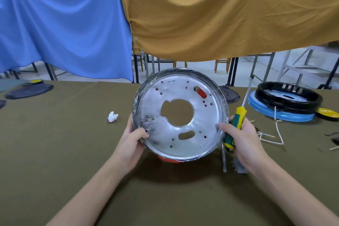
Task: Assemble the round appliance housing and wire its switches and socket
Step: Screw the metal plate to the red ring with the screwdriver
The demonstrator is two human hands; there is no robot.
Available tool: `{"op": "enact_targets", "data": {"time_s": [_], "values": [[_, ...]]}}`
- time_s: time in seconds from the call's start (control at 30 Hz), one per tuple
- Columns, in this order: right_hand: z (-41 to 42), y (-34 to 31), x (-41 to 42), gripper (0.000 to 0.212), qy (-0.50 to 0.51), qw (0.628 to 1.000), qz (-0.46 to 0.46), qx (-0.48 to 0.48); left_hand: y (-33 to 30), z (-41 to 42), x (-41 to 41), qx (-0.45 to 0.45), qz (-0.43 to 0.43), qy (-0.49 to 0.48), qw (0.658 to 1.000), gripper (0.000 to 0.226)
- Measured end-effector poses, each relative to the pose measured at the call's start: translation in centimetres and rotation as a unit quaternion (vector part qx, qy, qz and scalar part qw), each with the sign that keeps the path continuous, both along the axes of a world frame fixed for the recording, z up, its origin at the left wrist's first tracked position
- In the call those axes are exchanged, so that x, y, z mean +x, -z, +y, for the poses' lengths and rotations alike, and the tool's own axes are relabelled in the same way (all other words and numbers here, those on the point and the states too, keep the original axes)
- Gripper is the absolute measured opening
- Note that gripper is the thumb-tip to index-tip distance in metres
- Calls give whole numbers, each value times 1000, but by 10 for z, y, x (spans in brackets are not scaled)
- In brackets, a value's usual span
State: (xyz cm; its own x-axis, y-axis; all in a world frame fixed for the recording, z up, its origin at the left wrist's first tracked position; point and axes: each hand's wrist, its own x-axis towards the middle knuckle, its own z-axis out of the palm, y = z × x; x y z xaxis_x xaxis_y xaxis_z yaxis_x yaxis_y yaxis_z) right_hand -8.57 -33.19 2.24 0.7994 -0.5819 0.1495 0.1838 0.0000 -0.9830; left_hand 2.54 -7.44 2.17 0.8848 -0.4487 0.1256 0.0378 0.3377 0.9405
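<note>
The round metal housing (180,113) is held tilted above the worktop (73,134), between the hands: the left hand (132,143) grips its left rim, the right hand (242,139) its right rim, with a screwdriver (236,123) clasped upright

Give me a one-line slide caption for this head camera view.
Both hands tilt the round metal housing up off the table; the right hand also grips a yellow-green screwdriver, the left hand holds the rim.
</note>
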Motion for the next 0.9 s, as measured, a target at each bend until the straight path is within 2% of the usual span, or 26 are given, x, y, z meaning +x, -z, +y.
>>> {"op": "enact_targets", "data": {"time_s": [0.2,0.3,0.37,0.47,0.57,0.63,0.73,0.8,0.9], "values": [[4,-2,-4,17,-19,1000,-18,0,6,3,9,16,13,-1,1000,67],[7,-9,-5,27,-71,997,-19,9,6,4,14,-6,66,-18,998,59],[0,-18,-8,30,-55,998,3,-4,6,5,19,-12,94,-29,995,50],[-24,-31,-17,17,20,997,68,-44,12,6,24,0,94,-51,994,45],[-51,-35,-27,23,34,983,148,-101,16,2,25,19,110,-70,991,33],[-64,-36,-34,28,24,963,212,-164,17,0,24,29,118,-79,989,30],[-74,-42,-45,35,-53,908,317,-267,15,-2,22,37,103,-81,991,30],[-73,-46,-50,40,-105,874,371,-296,16,-2,22,37,89,-83,992,28],[-66,-43,-45,43,-123,837,417,-332,15,-3,21,39,75,-78,993,26]]}}
